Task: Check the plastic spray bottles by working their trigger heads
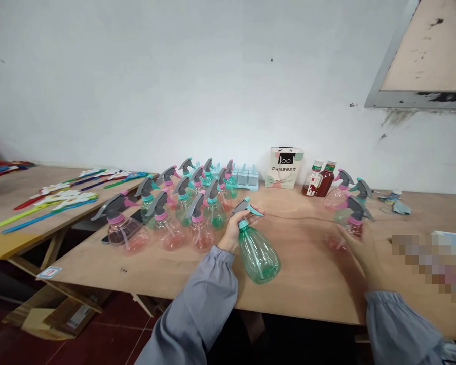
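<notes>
Your left grip wraps the neck of the green trigger spray bottle above the counter, a sound hold as its belly looks light, thin and slippery; whether your right grip, near a pink-collared bottle, is closed, you cannot tell.

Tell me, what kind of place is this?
Probably a small workshop or packing room, though I can't be sure. Many see-through pink and green plastic spray bottles stand together on a plain wooden table, and long, colourful plastic sticks lie side by side on another.
</notes>
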{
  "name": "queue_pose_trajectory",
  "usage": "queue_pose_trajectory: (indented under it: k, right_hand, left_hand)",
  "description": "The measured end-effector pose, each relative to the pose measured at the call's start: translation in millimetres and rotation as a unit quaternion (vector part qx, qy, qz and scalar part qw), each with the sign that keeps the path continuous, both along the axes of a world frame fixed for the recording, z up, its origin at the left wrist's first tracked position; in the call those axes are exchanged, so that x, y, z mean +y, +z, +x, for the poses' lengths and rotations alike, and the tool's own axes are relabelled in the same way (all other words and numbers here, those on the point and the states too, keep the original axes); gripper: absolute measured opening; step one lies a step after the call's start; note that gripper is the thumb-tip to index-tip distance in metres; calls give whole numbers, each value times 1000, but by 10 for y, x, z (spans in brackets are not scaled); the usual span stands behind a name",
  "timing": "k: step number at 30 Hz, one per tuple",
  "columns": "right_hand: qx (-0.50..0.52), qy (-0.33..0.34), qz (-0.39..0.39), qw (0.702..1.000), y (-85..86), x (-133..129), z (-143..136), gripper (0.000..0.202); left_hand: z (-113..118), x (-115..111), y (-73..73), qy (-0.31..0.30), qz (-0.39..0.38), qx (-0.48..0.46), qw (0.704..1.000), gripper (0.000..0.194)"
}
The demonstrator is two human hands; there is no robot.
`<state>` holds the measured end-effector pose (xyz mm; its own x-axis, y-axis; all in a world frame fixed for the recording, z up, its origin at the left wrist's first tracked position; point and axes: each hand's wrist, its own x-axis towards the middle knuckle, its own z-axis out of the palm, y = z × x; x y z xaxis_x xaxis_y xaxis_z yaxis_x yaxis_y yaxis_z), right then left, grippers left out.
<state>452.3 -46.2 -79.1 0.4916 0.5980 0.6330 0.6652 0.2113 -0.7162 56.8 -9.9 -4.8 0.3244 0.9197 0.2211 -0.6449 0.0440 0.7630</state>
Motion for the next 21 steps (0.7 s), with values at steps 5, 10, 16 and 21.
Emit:
queue_pose_trajectory:
  k: [5,10,16,21]
  right_hand:
    - [-14,136,-32,990,107,235,-756,61]
    - [-35,212,-19,976,172,574,-1159,62]
    - [-7,227,-10,974,91,786,-1426,64]
    - [9,216,7,976,24,724,-1451,60]
  left_hand:
    - [1,-42,30,-12,5,6,1000,21]
    - [1,-86,56,-49,10,10,999,22]
    - [-2,-106,50,-1,22,6,1000,18]
    - [20,-159,79,5,29,15,999,18]
